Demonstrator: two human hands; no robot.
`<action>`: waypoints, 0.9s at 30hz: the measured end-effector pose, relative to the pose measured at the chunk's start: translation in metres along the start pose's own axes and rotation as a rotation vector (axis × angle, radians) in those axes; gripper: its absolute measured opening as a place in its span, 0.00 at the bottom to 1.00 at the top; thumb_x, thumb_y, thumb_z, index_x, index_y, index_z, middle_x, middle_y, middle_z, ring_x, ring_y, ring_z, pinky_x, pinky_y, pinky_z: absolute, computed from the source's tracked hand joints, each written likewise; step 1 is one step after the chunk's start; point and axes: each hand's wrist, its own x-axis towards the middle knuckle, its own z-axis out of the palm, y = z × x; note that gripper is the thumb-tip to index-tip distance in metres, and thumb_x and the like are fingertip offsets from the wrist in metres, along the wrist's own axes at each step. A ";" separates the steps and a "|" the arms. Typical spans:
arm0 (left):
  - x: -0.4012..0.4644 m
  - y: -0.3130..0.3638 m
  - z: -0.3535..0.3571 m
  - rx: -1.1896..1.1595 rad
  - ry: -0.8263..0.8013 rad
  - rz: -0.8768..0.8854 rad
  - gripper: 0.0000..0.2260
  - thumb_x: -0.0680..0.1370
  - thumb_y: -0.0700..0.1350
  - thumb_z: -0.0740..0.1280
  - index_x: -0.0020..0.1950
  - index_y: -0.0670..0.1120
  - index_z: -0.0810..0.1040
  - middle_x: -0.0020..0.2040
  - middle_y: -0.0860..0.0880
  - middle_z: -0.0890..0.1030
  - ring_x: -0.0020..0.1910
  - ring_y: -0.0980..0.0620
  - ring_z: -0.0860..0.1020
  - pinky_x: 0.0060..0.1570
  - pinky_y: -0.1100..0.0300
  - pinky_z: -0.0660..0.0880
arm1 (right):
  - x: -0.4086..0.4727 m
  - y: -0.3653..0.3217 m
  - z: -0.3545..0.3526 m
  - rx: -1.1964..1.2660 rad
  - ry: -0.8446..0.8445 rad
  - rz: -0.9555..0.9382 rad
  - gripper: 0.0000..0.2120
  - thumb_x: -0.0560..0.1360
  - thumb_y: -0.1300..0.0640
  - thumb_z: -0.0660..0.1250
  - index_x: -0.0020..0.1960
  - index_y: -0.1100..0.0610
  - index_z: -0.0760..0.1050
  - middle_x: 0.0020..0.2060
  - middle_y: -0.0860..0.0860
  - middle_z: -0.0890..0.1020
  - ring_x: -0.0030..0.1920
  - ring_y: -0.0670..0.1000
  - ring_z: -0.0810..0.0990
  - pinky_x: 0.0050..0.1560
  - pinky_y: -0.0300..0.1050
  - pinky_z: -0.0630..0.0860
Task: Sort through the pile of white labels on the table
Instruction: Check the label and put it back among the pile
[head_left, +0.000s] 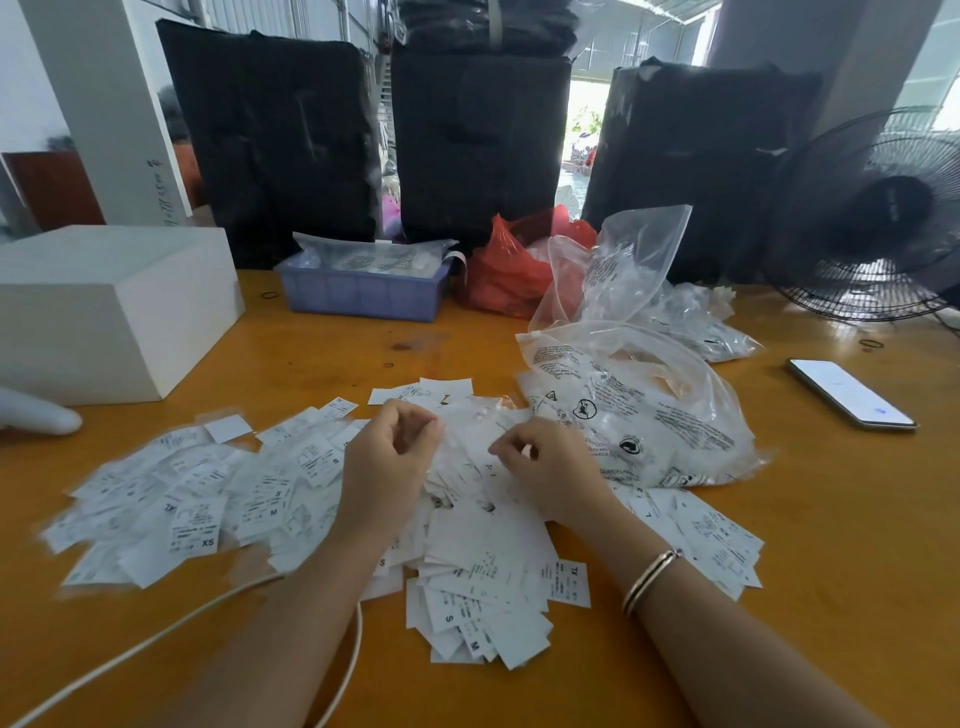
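**Me:** Noting positions. Pile of white labels (467, 519) spread across the orange worktop (857, 545), thickest at centre, thinner drifts running out to my left and right. Size letters legible on several: XS, S, M, L.

**Observer:** Where are your hands relative to it?

**Me:** Both over the far middle of the pile. Left hand (387, 457) sits with fingers curled inward, thumb near the forefinger; whether a label is pinched there I cannot tell, as motion blur hides it. Right hand (545, 467) is likewise curled, fingertips pointing left toward the other hand, apparently touching the top labels; a grip on any single one is not resolvable.

**Observer:** So which way does the work lie?

**Me:** Directly beneath and between the two hands. The raised central heap lies between them, its long run heading back toward my body. Judgement: either hand reaches it equally; the left is nearer the sorted-looking spread on my left, the right nearer the printed plastic bag (639, 415), which touches the pile's far right edge.

**Observer:** Hazards?

**Me:** White cable (156, 639) passes under my left forearm near the labels.
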 end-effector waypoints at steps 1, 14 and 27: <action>0.000 0.001 0.000 -0.013 0.018 -0.011 0.03 0.77 0.46 0.68 0.44 0.52 0.76 0.42 0.55 0.82 0.43 0.61 0.80 0.42 0.68 0.75 | -0.002 0.000 0.001 -0.127 -0.032 -0.009 0.10 0.77 0.51 0.63 0.48 0.53 0.82 0.45 0.46 0.79 0.39 0.47 0.77 0.38 0.39 0.75; 0.000 0.003 -0.003 -0.024 0.031 0.003 0.10 0.79 0.41 0.65 0.54 0.55 0.80 0.46 0.58 0.82 0.43 0.60 0.80 0.35 0.73 0.73 | -0.009 -0.012 -0.005 -0.381 -0.113 0.031 0.16 0.79 0.50 0.59 0.42 0.58 0.79 0.35 0.52 0.81 0.32 0.50 0.76 0.32 0.39 0.74; -0.001 0.007 0.000 -0.143 -0.032 -0.093 0.05 0.76 0.46 0.68 0.44 0.57 0.79 0.38 0.60 0.84 0.42 0.63 0.81 0.42 0.67 0.78 | -0.005 0.000 -0.006 1.028 0.081 0.359 0.04 0.78 0.63 0.64 0.48 0.55 0.74 0.29 0.52 0.80 0.27 0.49 0.78 0.26 0.38 0.73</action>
